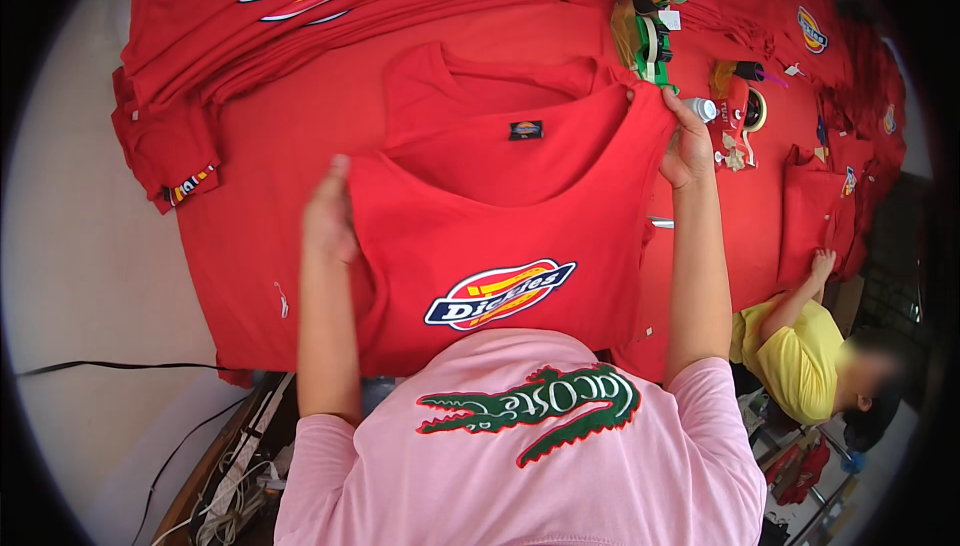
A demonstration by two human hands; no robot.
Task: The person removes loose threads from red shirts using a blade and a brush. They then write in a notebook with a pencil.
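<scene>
I position the red sleeveless top point(500, 236) centrally in front of my torso, over the near part of the red counter point(255, 176), with the neck opening facing away from me and the printed oval emblem point(500, 294) toward me. A dark label point(526, 130) is visible inside the back of the neck. My right hand point(690, 151) is closed, thumb and fingers pinching the top at its upper right shoulder edge. My left hand point(330, 221) is at the left edge of the top, its fingers pointing away from me; it is blurred, so I cannot tell how far open it is or whether it grips the fabric. The lower edge of the top is hidden by my pink T-shirt point(560, 486). Just beyond my right hand stands a green tape dispenser point(655, 56); to the right of that hand is a red tape dispenser point(737, 124). Red garments point(400, 6) are piled along the far side of the counter, and a folded red garment point(165, 141) lies at the far left. At the right, a co-worker in a yellow shirt point(800, 361) places a hand point(823, 264) on another red garment point(808, 211).
</scene>
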